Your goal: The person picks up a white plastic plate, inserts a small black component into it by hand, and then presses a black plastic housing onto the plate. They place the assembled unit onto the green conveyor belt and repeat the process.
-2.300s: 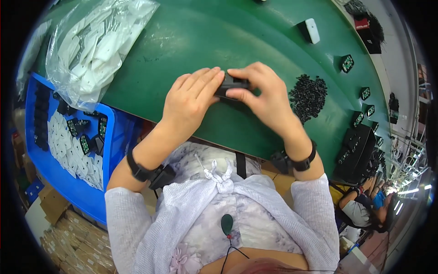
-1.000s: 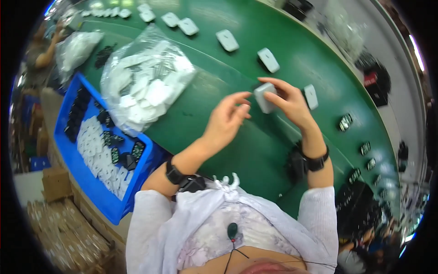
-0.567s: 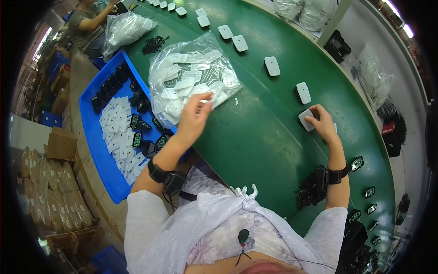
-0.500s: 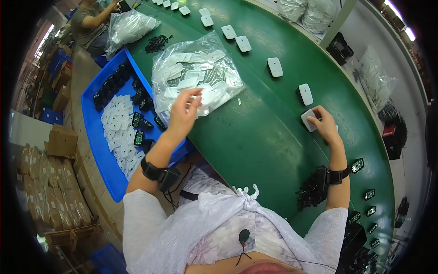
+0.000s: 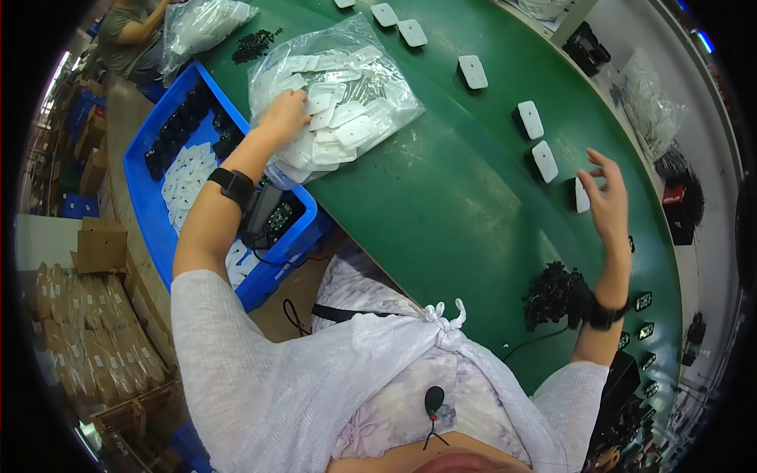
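So, bag: clear plastic bag (image 5: 335,98) stuffed with flat white rounded-rectangle plates, lying on the green desk (image 5: 441,205) near its left edge, beside the blue bin (image 5: 169,150).
Left hand (image 5: 284,117): resting on the bag's plates, fingers curled; whether its grip has caught one, I cannot tell.
Right hand (image 5: 607,201): open, fingers spread, grasping nothing, just over a white plate (image 5: 581,195) it partly hides.
Hard to see: pile of small black parts (image 5: 556,293) by the right wrist, too tiny to make out.
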A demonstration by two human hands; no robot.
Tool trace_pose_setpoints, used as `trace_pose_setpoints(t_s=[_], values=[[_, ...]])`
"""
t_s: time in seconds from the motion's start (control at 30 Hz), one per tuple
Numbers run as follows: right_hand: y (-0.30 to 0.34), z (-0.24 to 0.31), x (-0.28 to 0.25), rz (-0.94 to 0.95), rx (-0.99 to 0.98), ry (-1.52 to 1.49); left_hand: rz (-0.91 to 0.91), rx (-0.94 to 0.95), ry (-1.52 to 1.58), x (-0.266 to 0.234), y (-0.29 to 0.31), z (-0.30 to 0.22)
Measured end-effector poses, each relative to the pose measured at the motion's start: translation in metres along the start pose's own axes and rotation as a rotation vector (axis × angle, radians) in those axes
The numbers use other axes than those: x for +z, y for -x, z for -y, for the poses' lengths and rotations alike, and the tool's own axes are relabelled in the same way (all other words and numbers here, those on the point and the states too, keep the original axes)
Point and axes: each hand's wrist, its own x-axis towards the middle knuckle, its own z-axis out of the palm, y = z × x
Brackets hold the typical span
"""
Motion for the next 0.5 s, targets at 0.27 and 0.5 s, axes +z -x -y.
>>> trace_pose_setpoints(t_s=[0.27,0.5], values=[[0.145,0.004,-0.088,-0.202,0.323,-0.050,-0.220,0.190,0.097,0.014,-0.024,0.051],[0.260,-0.030,-0.069,-0.741,0.709,-0.266,-0.026,0.111,0.891,-0.032,0.027,-0.090]])
